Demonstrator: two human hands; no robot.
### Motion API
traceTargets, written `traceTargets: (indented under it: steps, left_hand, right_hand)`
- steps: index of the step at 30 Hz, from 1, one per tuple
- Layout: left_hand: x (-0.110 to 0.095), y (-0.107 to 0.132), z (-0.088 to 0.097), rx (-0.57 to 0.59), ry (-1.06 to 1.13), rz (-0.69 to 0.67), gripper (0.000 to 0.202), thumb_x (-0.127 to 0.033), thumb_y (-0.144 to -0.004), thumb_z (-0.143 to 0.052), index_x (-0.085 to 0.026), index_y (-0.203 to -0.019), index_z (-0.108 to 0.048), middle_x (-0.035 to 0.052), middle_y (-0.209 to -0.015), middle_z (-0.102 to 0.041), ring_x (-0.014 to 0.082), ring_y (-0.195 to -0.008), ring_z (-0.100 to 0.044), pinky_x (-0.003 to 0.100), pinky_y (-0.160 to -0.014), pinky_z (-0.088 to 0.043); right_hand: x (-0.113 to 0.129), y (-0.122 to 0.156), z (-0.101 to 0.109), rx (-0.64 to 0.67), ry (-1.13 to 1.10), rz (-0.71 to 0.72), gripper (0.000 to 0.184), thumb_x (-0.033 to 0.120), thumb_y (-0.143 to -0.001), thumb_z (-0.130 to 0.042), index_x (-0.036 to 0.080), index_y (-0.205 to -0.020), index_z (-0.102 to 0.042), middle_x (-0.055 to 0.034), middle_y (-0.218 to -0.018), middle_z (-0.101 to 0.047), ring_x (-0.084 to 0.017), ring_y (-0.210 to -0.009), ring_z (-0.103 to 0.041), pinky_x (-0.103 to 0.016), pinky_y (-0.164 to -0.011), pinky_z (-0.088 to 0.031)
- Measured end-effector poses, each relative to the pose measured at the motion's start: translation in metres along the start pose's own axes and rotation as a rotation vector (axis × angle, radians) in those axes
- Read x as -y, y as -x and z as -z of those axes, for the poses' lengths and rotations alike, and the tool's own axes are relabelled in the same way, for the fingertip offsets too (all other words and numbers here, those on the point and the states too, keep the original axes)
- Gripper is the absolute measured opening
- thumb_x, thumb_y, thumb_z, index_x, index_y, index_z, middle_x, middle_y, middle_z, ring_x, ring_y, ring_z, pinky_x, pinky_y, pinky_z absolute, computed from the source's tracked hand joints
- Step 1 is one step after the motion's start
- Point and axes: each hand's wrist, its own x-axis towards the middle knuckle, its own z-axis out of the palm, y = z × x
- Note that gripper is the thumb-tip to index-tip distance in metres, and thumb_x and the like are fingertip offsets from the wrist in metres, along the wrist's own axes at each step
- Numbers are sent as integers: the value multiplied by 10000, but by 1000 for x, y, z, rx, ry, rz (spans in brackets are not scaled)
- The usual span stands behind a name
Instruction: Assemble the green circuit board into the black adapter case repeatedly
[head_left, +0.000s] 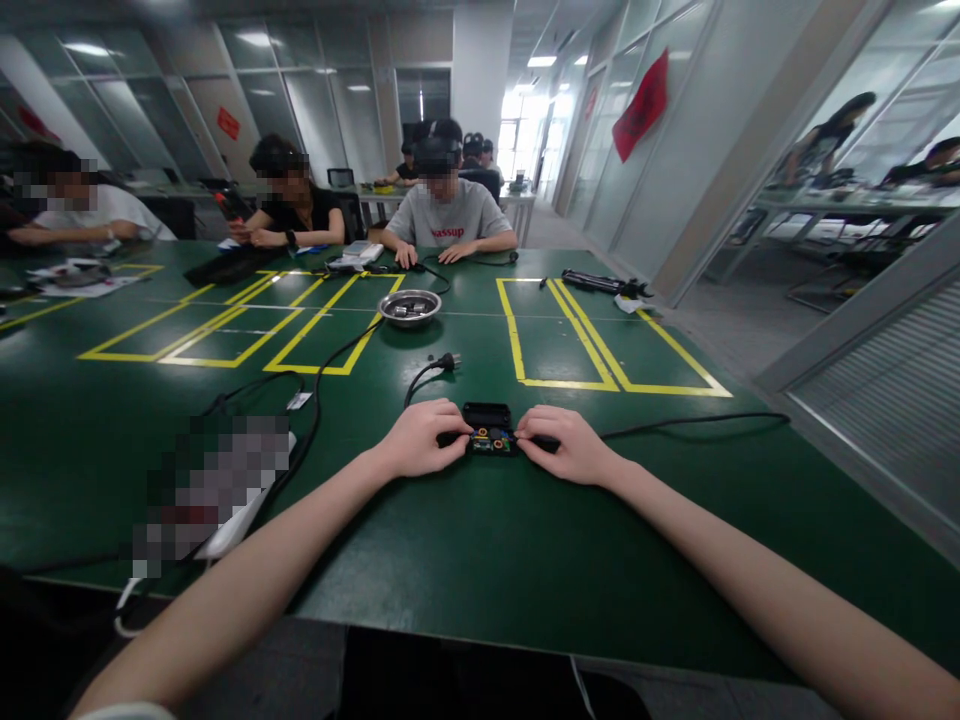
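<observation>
An opened black power adapter (pixel 517 447) lies in front of me on the green table. Its circuit board (pixel 491 440) shows copper-coloured coils and faces up, and a black case half (pixel 487 412) rests against its far side. At the adapter's left end, my left hand (pixel 424 438) pinches a black cord end close to the board. My right hand (pixel 566 443) pinches the cord end on the right side, with thumb and fingers closed around it. From there a black cord (pixel 697 422) runs off to the right. The fingertips partly hide both joints between cord and board.
Beyond my left hand lies a black plug (pixel 448 362). Farther back stands a metal bowl (pixel 410 308) with small metal parts. Yellow tape outlines (pixel 570 385) mark the table (pixel 480 560). A folded black tripod-like item (pixel 604 284) lies back right. Co-workers (pixel 450 215) sit opposite.
</observation>
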Motion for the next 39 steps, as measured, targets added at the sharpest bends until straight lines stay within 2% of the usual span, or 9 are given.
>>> traceTargets:
  steps: [3,6,10,15,21,26,29,33,39]
  left_hand:
    - [6,-1,-8,-171,-45,219,190,-253,-946,-594,-187,-865,-754,47,-833,-715,192,-815,-661,305,-787,-513]
    - [10,-4,-13,-153,-36,350,134,-274,-904,-677,-198,-912,-788,38,-837,-725,197,-817,-657,302,-766,-515]
    - [12,-6,-18,-141,104,433,174,-291,-901,-687,-193,-965,-815,52,-899,-776,208,-836,-690,314,-783,-530]
    - [12,-7,-19,-152,260,450,154,-277,-877,-705,-194,-923,-826,48,-904,-811,215,-833,-736,310,-805,-555]
    - [10,-7,-18,-176,256,446,123,-253,-859,-717,-203,-903,-820,35,-894,-810,210,-834,-735,315,-831,-554]
    - [11,-7,-21,-209,330,451,96,-237,-843,-716,-182,-866,-790,27,-848,-797,189,-783,-723,300,-779,-564]
    - [11,-8,-23,-252,474,484,70,-216,-821,-723,-161,-854,-750,29,-827,-779,176,-758,-723,285,-741,-580]
    - [9,-8,-24,-286,650,500,117,-183,-792,-738,-146,-899,-710,48,-868,-771,176,-781,-743,290,-762,-608]
    - [7,-6,-21,-278,656,466,270,-185,-802,-730,-143,-1069,-721,88,-1028,-774,172,-799,-749,303,-764,-632]
  right_hand:
    - [-5,-1,-8,-136,-12,-195,210,304,-959,-570,224,-839,-723,-64,-809,-712,-209,-740,-638,-359,-720,-517]
    - [-9,-4,-14,-170,-30,-349,203,360,-927,-638,207,-879,-763,-63,-814,-704,-205,-733,-633,-345,-686,-511]
    - [-11,-6,-15,-141,-167,-430,224,390,-889,-692,187,-884,-786,-68,-855,-737,-204,-755,-653,-338,-701,-528]
    - [-11,-6,-12,-147,-324,-515,235,401,-833,-739,181,-894,-796,-65,-844,-775,-215,-752,-687,-344,-695,-543]
    - [-11,-8,-11,-164,-455,-546,227,382,-778,-781,177,-874,-787,-68,-852,-789,-214,-774,-720,-356,-748,-584]
    - [-12,-8,-12,-168,-518,-555,244,400,-765,-787,179,-867,-776,-72,-862,-794,-225,-797,-741,-369,-770,-600]
    - [-13,-8,-11,-171,-549,-586,279,432,-748,-791,178,-860,-766,-70,-850,-792,-230,-796,-744,-373,-768,-598]
    - [-14,-8,-11,-177,-567,-613,303,455,-730,-797,179,-848,-756,-65,-823,-781,-231,-787,-739,-372,-749,-590]
    - [-15,-7,-13,-175,-592,-589,353,502,-714,-812,176,-832,-744,-56,-789,-762,-211,-743,-712,-351,-703,-572]
